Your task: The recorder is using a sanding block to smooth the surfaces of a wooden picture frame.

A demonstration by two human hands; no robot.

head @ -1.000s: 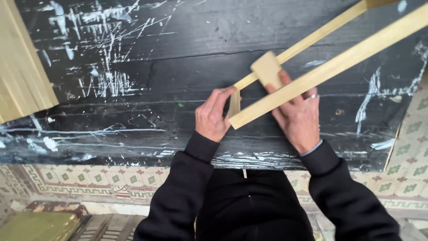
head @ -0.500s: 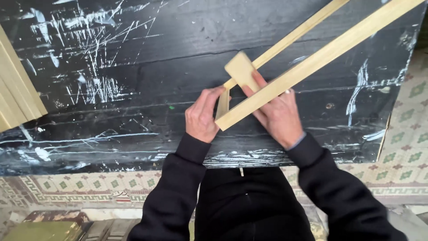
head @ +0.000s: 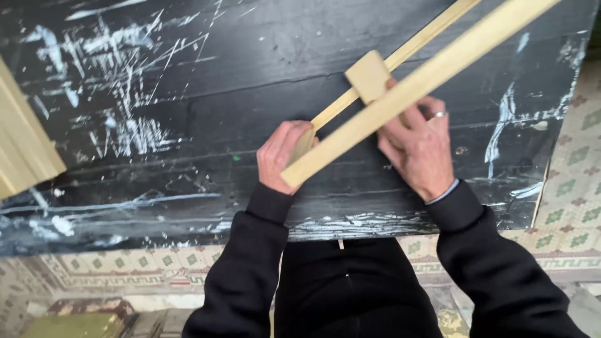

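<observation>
Item: frame of pale wooden strips, on a scratched black table [head: 188, 125].
- Wide pale wooden strip [head: 400, 94]: runs diagonally past both hands; its near end sits at the left hand [head: 278, 156], whose fingers curl closed around the corner where the narrow pale wooden strip [head: 407, 50] meets it.
- Small pale wooden block [head: 369, 76]: between the strips, just beyond the right hand [head: 416, 147], fingers loosely bent, pressing it from under the wide strip.
- Handling, as a judgement: keep the corner pinched tight and the block square against both strips.
- Stack of pale wooden boards [head: 22, 156]: well away from the left fingers.

A woodworking spot in a tiled room

Scratched, paint-smeared black worktop [head: 188, 81], stacked wooden slats [head: 22, 153], patterned floor tiles [head: 125, 263].
</observation>
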